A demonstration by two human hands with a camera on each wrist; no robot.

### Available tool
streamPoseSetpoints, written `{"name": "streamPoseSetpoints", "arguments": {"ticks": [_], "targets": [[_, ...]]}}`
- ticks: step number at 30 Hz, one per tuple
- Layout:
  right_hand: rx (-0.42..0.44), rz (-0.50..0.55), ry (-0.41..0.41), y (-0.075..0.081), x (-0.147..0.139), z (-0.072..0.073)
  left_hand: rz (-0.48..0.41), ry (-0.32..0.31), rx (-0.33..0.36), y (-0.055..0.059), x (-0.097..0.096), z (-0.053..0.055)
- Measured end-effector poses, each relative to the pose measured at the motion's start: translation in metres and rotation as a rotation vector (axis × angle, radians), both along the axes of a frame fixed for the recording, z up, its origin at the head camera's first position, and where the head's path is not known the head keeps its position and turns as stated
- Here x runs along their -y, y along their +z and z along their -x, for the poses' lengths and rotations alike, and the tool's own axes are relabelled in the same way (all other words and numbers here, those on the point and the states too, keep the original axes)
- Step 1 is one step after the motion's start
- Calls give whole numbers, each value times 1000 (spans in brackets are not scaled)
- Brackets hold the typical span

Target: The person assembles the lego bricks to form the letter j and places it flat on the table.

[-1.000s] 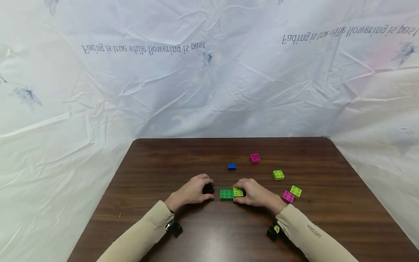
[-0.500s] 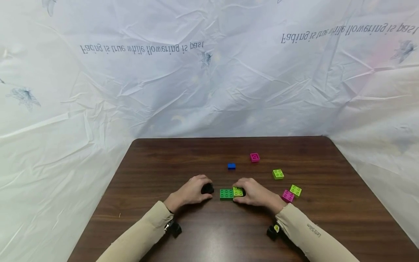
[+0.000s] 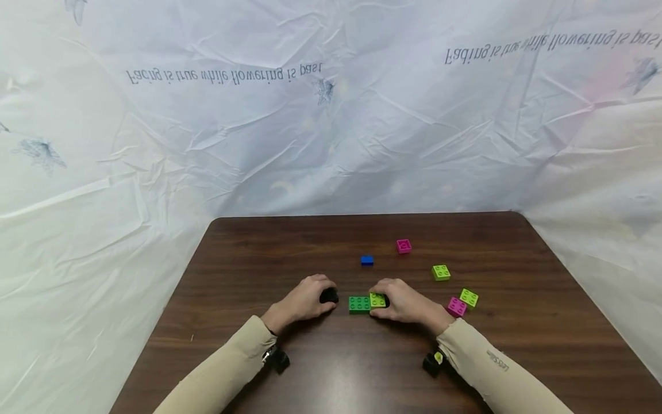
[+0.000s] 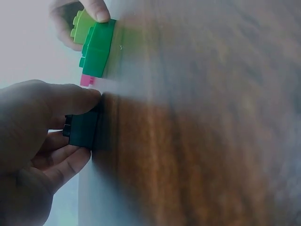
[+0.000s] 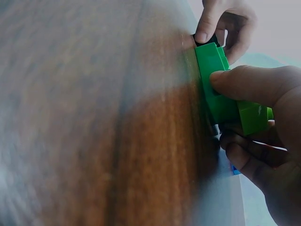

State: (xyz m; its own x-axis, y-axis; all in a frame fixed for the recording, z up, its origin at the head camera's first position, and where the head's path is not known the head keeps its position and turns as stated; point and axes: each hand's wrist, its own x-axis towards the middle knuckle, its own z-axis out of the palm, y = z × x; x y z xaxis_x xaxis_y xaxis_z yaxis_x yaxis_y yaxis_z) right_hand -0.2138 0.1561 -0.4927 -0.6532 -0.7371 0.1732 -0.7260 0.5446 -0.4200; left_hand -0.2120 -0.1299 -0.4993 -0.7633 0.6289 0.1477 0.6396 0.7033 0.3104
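Black brick (image 4: 83,130) gripped by left hand (image 3: 305,298), thumb (image 4: 75,99) nearside.

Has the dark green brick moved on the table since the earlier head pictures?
No. In the head view, the dark green brick lies in the same place relative to the blue brick; the whole picture has just shifted slightly.

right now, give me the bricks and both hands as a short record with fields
left hand: grips black brick
right hand: grips green brick near its right end
raised lime brick: at that end, higher than the green brick
farther back: blue brick; upturned magenta brick, hollow side up
off to the right: single lime brick; second lime brick beside studs-up magenta brick
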Motion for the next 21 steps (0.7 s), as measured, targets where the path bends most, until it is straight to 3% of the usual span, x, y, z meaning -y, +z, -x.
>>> {"name": "streamPoseSetpoints", "arguments": {"ticks": [11,21], "targets": [[-6,5,5,0,0,1,-16,-15,-29,8,-5,0],[5,-3,5,-2,0,0,-61,-31,18,11,-12,-3]]}}
